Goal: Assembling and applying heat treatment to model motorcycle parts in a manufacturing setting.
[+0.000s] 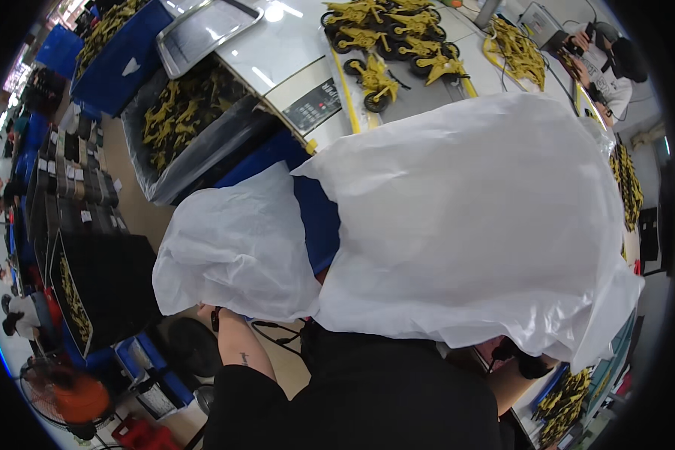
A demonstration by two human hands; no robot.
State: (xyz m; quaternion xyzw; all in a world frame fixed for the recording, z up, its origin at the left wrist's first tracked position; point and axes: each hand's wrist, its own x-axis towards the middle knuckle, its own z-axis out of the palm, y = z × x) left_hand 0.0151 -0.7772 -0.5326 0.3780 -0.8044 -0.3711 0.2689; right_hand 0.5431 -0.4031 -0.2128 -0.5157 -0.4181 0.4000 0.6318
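1. Large white sheet (pixel 465 217): creased, glossy, spread before the person; landmark.
2. Smaller white sheet (pixel 236 244): crumpled, just left of the large white sheet, their lower edges meeting in view.
3. Left hand (pixel 205 309): left of the landmark, at the smaller sheet's lower edge; fingers hidden, grip cannot be told.
4. Right hand: hidden by the landmark's lower right part, forearm (pixel 511 386) showing below; finger state cannot be told.
5. Toy motorcycles (pixel 375 79), yellow and black: grouped beyond the landmark.
6. Metal tray (pixel 206 34): beyond the landmark, leftward.
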